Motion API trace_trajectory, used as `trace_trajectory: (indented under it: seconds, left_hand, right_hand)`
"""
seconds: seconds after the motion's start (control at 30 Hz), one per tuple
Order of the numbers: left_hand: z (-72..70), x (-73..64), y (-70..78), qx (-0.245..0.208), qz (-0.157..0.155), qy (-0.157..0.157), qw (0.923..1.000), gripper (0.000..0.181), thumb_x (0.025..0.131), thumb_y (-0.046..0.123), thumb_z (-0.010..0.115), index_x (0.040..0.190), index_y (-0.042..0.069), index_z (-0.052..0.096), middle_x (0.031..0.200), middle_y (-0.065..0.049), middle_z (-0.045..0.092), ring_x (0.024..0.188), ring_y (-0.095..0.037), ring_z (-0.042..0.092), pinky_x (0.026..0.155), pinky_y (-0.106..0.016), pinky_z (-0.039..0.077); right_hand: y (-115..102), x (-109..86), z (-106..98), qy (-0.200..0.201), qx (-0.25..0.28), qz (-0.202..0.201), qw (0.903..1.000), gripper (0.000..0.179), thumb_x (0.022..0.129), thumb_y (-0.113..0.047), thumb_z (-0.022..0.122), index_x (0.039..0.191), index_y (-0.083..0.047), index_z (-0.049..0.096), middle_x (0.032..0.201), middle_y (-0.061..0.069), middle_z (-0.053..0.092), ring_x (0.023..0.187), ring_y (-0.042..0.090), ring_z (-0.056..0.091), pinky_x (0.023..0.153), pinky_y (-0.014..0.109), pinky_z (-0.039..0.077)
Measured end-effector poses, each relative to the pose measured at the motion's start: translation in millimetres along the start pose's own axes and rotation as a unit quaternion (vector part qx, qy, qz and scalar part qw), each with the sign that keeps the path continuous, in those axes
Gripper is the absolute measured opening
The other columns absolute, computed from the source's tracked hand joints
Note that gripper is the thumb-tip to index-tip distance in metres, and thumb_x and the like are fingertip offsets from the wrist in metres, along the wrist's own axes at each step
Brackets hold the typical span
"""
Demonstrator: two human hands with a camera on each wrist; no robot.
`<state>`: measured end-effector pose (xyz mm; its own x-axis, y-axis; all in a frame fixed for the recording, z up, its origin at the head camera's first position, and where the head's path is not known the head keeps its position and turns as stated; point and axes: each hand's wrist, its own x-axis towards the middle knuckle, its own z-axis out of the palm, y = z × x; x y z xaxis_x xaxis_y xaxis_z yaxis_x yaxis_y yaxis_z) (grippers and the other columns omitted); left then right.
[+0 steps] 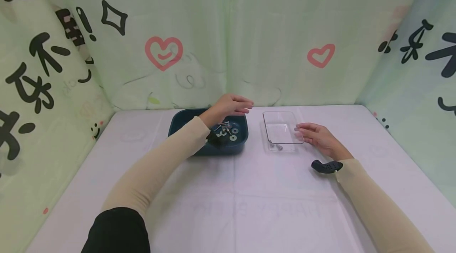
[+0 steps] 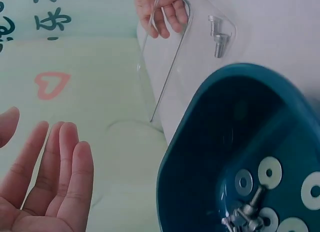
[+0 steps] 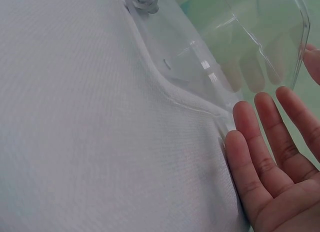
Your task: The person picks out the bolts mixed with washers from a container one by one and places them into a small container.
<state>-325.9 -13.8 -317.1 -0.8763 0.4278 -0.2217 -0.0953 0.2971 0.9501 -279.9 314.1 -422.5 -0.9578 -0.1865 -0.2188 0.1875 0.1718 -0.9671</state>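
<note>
A dark teal bin (image 1: 228, 150) stands left of the middle, holding several flat washers (image 2: 270, 172) and a small heap of bolts (image 2: 245, 215). My left hand (image 1: 231, 106) hovers over its back rim, fingers extended and nothing between them. To the right is a clear plastic box (image 1: 281, 144) with a few bolts (image 1: 276, 147) in its near end. My right hand (image 1: 318, 136) rests against the box's right wall with its fingers nearly straight. In the right wrist view, the fingertips (image 3: 243, 112) lie right at the clear wall, the thumb (image 3: 312, 62) beside the rim.
A white cloth (image 1: 235, 205) covers the table. Pale green printed curtains (image 1: 228, 39) enclose it at the back and on both sides, close behind the bin. A black wrist device (image 1: 325, 166) sits at my right cuff.
</note>
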Motion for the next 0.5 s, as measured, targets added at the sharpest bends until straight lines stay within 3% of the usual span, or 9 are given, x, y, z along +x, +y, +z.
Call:
trace_trajectory:
  seconds: [0.27, 0.5]
  left_hand:
    - [-19.9, -3.7, -0.9, 0.014, 0.014, 0.004, 0.9998, 0.037, 0.092, 0.019, 0.061, 0.125, 0.004, 0.060, 0.127, -0.014, 0.061, 0.116, -0.029, 0.060, 0.097, -0.033, 0.049]
    - [-35.5, -4.7, -7.1, 0.025, 0.019, -0.008, 0.9995, 0.039, 0.091, 0.017, 0.061, 0.126, 0.001, 0.058, 0.130, -0.016, 0.059, 0.117, -0.031, 0.058, 0.102, -0.038, 0.045]
  right_hand:
    - [1, 0.5, 0, 0.002, 0.003, -0.004, 1.0000, 0.037, 0.092, -0.027, 0.059, 0.124, -0.010, 0.049, 0.099, -0.023, 0.063, 0.091, -0.005, 0.062, 0.082, 0.012, 0.050]
    - [1, 0.3, 0, 0.005, -0.005, 0.000, 1.0000, 0.043, 0.091, -0.030, 0.060, 0.126, -0.010, 0.047, 0.099, -0.025, 0.063, 0.092, -0.005, 0.062, 0.082, 0.011, 0.049]
